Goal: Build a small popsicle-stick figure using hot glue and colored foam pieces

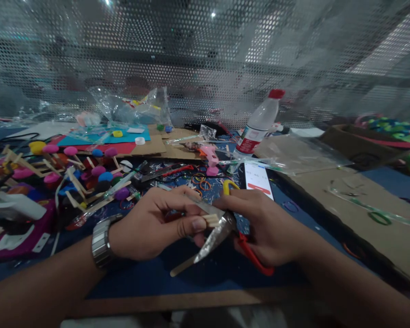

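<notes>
Over the blue table surface, my left hand (164,218), with a metal watch (104,241) at the wrist, is closed on short wooden sticks (211,220) pinched between thumb and fingers. My right hand (259,223) grips scissors (251,255) with red and yellow handles. Their spread blades lie around the ends of the sticks, one blade above and one below. Past the tip of the lower blade shows a flat popsicle stick (181,268); whether it lies on the table or is held, I cannot tell.
Colourful pompoms and wooden pieces (89,175) crowd the left. Ahead stand a pink glue gun (210,159) and a red-capped bottle (259,123). A lit phone (258,179) lies beyond my right hand. Cardboard (345,200) covers the right, near a cardboard box (358,141). Rubber bands (203,182) lie scattered.
</notes>
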`<control>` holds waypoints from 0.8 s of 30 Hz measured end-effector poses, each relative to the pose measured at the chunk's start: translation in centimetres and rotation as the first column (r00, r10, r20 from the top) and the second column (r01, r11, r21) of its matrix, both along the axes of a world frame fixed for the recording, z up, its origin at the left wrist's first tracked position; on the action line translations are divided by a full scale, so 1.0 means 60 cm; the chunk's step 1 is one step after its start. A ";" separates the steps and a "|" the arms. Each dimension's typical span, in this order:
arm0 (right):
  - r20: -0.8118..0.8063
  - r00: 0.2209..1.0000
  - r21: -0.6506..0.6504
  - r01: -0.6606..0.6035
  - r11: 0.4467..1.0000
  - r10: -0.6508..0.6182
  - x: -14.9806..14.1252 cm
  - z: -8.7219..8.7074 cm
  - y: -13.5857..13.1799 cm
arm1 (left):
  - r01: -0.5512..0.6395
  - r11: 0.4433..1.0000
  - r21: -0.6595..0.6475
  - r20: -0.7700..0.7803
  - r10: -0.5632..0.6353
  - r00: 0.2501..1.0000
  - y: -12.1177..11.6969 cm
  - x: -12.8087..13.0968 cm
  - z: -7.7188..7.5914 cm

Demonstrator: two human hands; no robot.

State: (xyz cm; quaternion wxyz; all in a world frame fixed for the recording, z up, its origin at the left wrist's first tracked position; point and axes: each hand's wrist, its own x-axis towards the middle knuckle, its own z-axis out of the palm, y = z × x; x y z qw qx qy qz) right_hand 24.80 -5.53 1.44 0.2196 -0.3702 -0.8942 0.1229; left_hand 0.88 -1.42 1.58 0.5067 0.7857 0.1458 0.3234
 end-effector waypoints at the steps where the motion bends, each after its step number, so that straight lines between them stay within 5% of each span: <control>1: -0.009 1.000 0.003 0.000 1.000 0.000 0.000 0.000 0.000 | -0.002 1.000 -0.009 0.016 0.002 1.000 0.000 0.001 -0.001; 13: -0.066 0.997 -0.090 -0.050 0.995 0.044 0.014 0.003 0.007 | -0.005 0.994 -0.107 0.015 0.006 1.000 0.004 -0.003 -0.009; 24: 0.012 0.997 -0.102 -0.074 0.992 0.075 0.017 0.002 0.008 | 0.028 0.999 -0.031 -0.056 -0.030 0.998 0.002 -0.005 0.007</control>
